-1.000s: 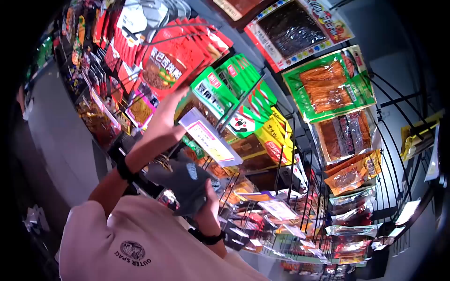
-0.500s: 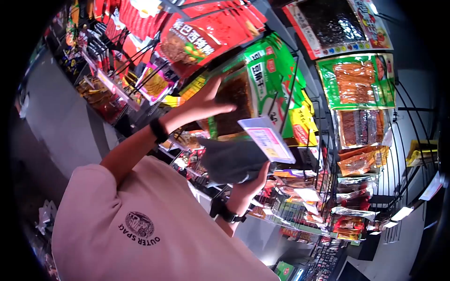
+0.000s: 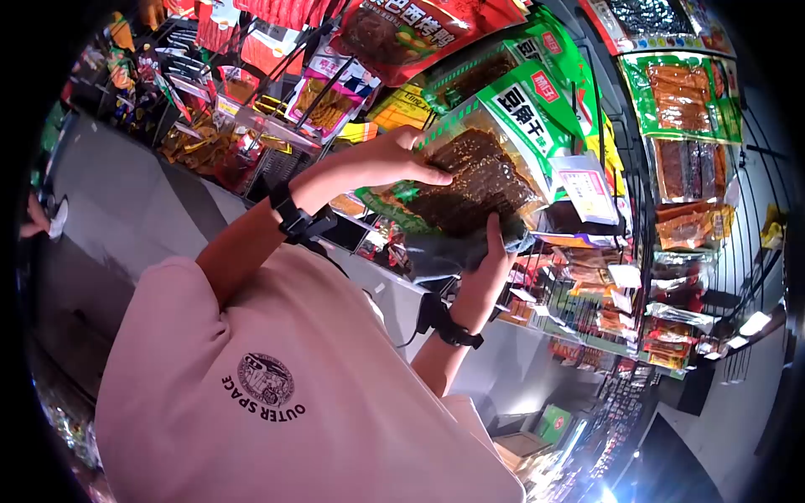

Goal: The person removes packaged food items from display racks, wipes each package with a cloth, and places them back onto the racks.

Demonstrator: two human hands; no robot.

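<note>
A green-edged snack packet (image 3: 474,180) with a clear window onto brown pieces is tilted between my two hands, in front of similar green packets. My left hand (image 3: 390,162) grips its left edge, thumb on the front and the other fingers partly hidden behind. At the lower edge, my right hand (image 3: 493,251) has its thumb against the packet front. A dark grey cloth-like item (image 3: 436,254) is bunched at this hand, under the packet. Beside the packet's right edge is a price tag (image 3: 587,191).
Red packets (image 3: 419,33) hang above, and flat packets (image 3: 683,96) line the right rack (image 3: 641,277). More snacks hang at the upper left. A box (image 3: 520,446) sits at the lower right. Part of another person's hand (image 3: 35,218) shows at the far left.
My left hand has closed on the green packet, which is now tilted forward from the others. My right hand has moved up to its lower edge. The view has shifted.
</note>
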